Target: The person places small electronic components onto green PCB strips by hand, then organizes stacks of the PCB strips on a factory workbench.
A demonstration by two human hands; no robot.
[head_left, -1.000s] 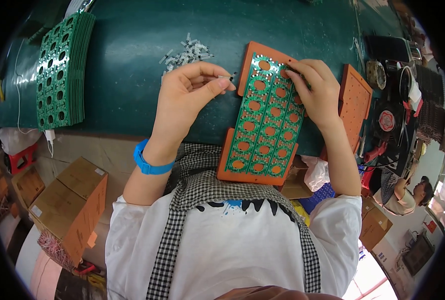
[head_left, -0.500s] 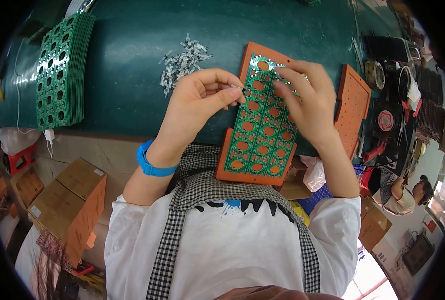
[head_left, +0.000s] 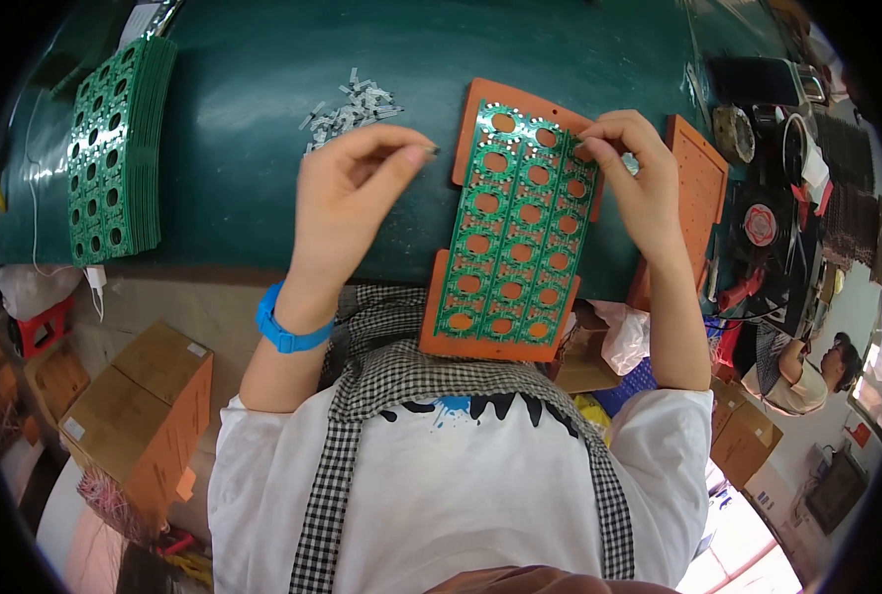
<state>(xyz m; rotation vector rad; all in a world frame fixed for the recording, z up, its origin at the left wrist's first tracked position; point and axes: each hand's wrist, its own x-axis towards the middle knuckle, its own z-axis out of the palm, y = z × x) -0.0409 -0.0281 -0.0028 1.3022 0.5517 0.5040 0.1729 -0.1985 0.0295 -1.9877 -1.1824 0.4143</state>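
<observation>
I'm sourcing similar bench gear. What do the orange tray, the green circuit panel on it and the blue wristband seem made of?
Orange tray: probably plastic or composite, fairly matte, even in colour with crisp edges.
Green circuit panel: likely coated laminate, glossy, showing bright glints.
Blue wristband: perhaps rubber or plastic; smooth, with no visible weave.

Glare on tabletop point(head_left: 233, 109) — bent edges, black corners, overexposed lower right
</observation>
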